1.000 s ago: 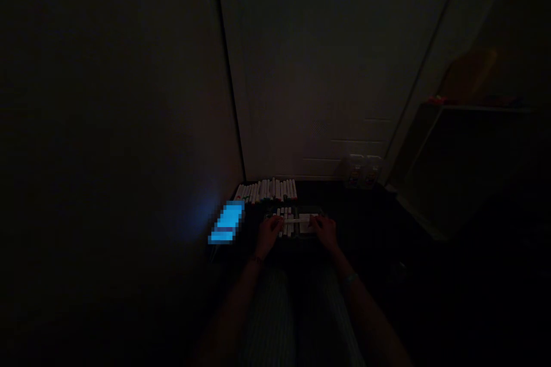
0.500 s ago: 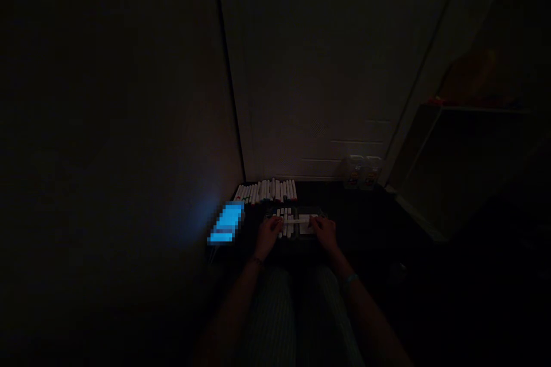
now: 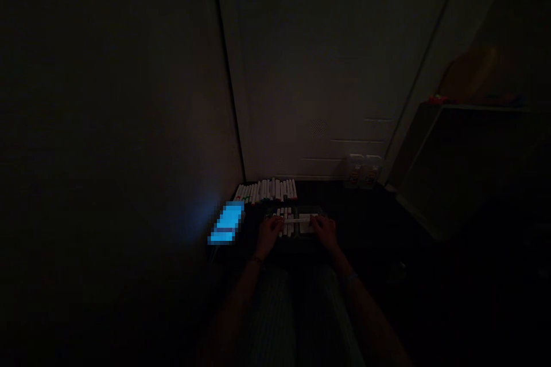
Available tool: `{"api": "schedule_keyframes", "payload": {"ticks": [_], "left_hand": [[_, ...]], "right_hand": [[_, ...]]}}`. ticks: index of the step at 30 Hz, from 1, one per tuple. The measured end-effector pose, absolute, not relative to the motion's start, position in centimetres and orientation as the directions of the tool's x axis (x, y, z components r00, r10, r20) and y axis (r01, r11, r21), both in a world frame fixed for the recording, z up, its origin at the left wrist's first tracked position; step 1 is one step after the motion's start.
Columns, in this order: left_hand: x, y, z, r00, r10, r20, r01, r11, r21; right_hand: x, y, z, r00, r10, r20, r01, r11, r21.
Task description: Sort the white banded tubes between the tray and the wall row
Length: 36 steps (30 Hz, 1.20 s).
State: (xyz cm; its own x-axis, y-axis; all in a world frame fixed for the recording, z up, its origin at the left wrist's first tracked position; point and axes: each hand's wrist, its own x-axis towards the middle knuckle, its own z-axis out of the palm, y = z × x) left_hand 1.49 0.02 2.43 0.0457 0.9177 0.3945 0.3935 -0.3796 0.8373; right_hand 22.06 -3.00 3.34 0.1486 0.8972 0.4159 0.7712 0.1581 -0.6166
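Note:
In dim light, a thin white marker (image 3: 297, 221) lies level between my two hands. My left hand (image 3: 270, 230) pinches its left end, and my right hand (image 3: 323, 230) pinches its right end. Below the marker is a dark case (image 3: 296, 232). Several white markers (image 3: 286, 230) stand side by side in the case's left part, and a pale block or card (image 3: 306, 229) lies in its right part, partly behind my right hand.
A row of white markers (image 3: 267, 190) lies at the back left of the dark table (image 3: 365, 218). A glowing, blurred phone-like screen (image 3: 227, 223) is at the left. Two clear containers (image 3: 363, 172) stand by the wall. A shelf unit (image 3: 465, 107) is at the right.

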Motion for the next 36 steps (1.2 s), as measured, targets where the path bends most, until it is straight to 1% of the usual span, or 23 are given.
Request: {"api": "schedule_keyframes", "payload": {"ticks": [5, 13, 16, 24, 29, 36], "left_hand": [[1.46, 0.08, 2.39, 0.075, 0.908, 0.411, 0.393, -0.406, 0.825], [1.47, 0.06, 2.35, 0.067, 0.914, 0.399, 0.382, -0.393, 0.836], [1.42, 0.13, 2.38, 0.055, 0.92, 0.387, 0.397, -0.376, 0.837], [1.42, 0.27, 2.15, 0.049, 0.907, 0.418, 0.394, -0.402, 0.827], [1.48, 0.23, 2.26, 0.04, 0.919, 0.393, 0.391, -0.376, 0.84], [1.32, 0.29, 2.14, 0.054, 0.902, 0.428, 0.409, -0.411, 0.815]], "right_hand": [[22.07, -2.81, 3.05, 0.167, 0.898, 0.408, 0.78, 0.133, -0.611], [21.97, -3.0, 3.25, 0.156, 0.893, 0.421, 0.789, 0.144, -0.597], [21.98, -3.05, 3.28, 0.147, 0.904, 0.401, 0.793, 0.134, -0.594], [22.02, -2.95, 3.07, 0.148, 0.903, 0.403, 0.812, 0.122, -0.571], [21.98, -3.07, 3.22, 0.144, 0.902, 0.407, 0.8, 0.136, -0.584], [22.12, -2.95, 3.07, 0.135, 0.894, 0.427, 0.788, 0.164, -0.594]]}}
